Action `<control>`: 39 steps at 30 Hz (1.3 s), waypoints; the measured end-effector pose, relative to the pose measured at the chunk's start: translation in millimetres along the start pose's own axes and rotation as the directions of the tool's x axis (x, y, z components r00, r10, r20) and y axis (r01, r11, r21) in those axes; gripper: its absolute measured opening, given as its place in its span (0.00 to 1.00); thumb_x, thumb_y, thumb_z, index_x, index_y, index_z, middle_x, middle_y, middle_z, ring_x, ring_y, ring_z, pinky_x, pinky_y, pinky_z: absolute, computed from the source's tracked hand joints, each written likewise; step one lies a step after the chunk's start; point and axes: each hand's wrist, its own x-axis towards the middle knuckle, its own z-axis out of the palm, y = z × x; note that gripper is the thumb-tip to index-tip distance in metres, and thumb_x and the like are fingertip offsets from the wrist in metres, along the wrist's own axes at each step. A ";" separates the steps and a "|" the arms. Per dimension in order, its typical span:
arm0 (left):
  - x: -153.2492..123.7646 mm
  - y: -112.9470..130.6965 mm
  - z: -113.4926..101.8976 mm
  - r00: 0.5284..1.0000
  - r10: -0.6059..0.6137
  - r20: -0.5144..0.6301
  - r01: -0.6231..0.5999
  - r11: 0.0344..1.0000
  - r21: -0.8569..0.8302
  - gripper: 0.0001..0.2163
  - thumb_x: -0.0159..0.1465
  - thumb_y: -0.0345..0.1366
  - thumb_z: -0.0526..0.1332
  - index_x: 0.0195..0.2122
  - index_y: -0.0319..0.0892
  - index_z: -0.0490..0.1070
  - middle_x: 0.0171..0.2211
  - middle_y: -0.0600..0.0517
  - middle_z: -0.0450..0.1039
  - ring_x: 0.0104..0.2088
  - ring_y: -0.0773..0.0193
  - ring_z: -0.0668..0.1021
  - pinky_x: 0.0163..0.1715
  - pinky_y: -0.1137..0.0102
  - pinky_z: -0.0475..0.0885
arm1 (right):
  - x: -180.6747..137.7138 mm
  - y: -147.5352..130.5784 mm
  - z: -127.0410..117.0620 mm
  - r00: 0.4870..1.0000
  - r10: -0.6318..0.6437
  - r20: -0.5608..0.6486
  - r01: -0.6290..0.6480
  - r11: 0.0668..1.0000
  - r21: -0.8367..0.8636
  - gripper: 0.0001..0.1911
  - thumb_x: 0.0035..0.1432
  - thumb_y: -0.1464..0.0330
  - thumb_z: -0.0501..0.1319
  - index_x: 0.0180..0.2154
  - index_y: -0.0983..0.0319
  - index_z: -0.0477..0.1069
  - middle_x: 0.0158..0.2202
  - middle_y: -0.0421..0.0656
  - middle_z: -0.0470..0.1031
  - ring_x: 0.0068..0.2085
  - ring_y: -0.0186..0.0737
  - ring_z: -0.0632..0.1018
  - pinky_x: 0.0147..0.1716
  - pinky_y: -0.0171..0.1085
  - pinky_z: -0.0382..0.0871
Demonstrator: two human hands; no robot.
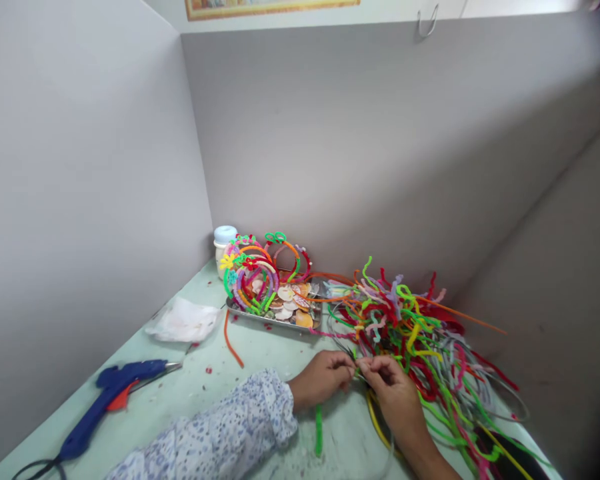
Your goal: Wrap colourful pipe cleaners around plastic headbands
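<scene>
My left hand, in a speckled blue-and-white sleeve, is closed with its fingertips pinched together. My right hand also pinches, its thumb and index finger almost touching the left fingertips. Between them show small bits of a green pipe cleaner, mostly hidden by the fingers. Dark thin strands pass close to the pinch. Another length of green pipe cleaner extends below my left hand; whether it joins the held piece is hidden. A yellow curved strand runs beside my right wrist.
A tangled heap of coloured pipe cleaners spreads on the right. Behind my hands, decorated headbands rest on a metal tray of flat cutouts. On the left lie a blue glue gun and white packet. Grey partitions enclose the table.
</scene>
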 end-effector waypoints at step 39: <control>-0.1 2.5 -0.1 0.991 0.049 -0.121 -0.056 0.997 -0.054 0.07 0.55 0.37 0.59 0.29 0.38 0.69 0.19 0.57 0.63 0.20 0.72 0.63 0.23 0.75 0.57 | -3.2 -13.0 0.6 0.991 0.079 0.108 -0.059 0.982 -0.177 0.17 0.50 0.59 0.60 0.39 0.62 0.75 0.22 0.40 0.72 0.22 0.37 0.69 0.21 0.34 0.60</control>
